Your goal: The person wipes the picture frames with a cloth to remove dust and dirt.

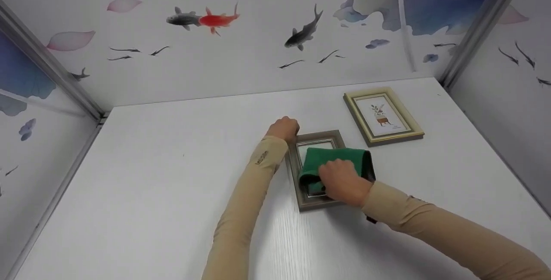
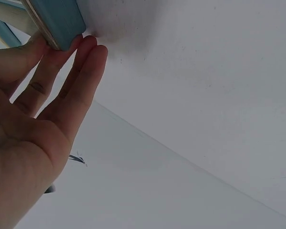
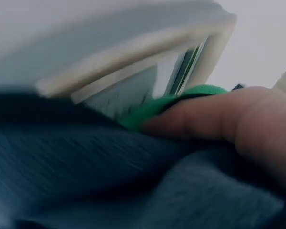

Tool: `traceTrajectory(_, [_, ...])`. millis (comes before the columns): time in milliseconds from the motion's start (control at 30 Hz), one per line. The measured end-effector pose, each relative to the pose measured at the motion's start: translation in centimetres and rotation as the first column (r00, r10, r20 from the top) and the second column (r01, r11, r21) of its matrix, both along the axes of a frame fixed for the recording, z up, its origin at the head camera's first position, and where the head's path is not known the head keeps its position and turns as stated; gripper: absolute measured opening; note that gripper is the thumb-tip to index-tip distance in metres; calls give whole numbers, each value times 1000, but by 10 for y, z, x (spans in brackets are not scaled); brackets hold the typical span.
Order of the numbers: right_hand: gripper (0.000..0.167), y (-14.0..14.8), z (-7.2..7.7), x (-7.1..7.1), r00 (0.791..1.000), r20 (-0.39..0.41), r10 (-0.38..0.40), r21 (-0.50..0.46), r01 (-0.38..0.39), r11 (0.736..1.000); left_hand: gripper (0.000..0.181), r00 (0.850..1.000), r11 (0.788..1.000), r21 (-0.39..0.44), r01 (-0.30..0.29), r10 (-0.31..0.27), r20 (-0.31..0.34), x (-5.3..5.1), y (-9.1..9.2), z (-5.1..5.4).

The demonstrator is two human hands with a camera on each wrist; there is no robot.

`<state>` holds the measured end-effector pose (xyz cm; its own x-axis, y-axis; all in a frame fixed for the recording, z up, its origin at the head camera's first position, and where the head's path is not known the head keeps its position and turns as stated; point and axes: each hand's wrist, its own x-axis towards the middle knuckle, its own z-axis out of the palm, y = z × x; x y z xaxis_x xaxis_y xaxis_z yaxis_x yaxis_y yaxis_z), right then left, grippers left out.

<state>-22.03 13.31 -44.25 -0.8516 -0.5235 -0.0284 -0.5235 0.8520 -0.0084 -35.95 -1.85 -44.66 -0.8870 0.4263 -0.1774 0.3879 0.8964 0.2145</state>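
A grey-brown picture frame (image 1: 318, 135) lies on the white table. At its upper left corner, my left hand (image 1: 284, 128) pinches the edge; the left wrist view shows thumb and fingers (image 2: 66, 90) on either side of the frame (image 2: 62, 21). My right hand (image 1: 344, 183) grips a folded green cloth (image 1: 335, 156) with a dark edge. That cloth lies over the frame's middle and hides most of its picture. Close up in the right wrist view, dark folds of the cloth (image 3: 86, 167) cover the lower part, below the blurred frame (image 3: 133, 50).
A second picture frame (image 1: 383, 114), gold-coloured with a potted-plant picture, lies behind and to the right. White wall panels (image 1: 249, 69) printed with fish and petals stand round the back and sides of the table (image 1: 150, 185).
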Motion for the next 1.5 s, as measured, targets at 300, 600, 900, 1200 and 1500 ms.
traceTrajectory(300, [57,13,-14,-3,941,104,323,-258,-288,922,17,1000,1000,3,6,-6,0,0,-6,-2])
traceTrajectory(600, [55,38,-5,12,917,115,381,-191,-356,915,19,1000,1000,-2,16,-16,-4,1,-1,1])
traceTrajectory(900, [21,31,6,42,992,-108,70,70,-62,996,21,999,999,-51,6,-8,-48,1,3,2])
traceTrajectory(1200, [23,18,-3,37,975,24,221,-135,-216,967,18,999,999,-42,-2,0,-46,2,1,2])
traceTrajectory(1500, [65,36,-11,30,860,158,486,-319,-421,849,18,999,999,-43,11,-13,-36,2,0,2])
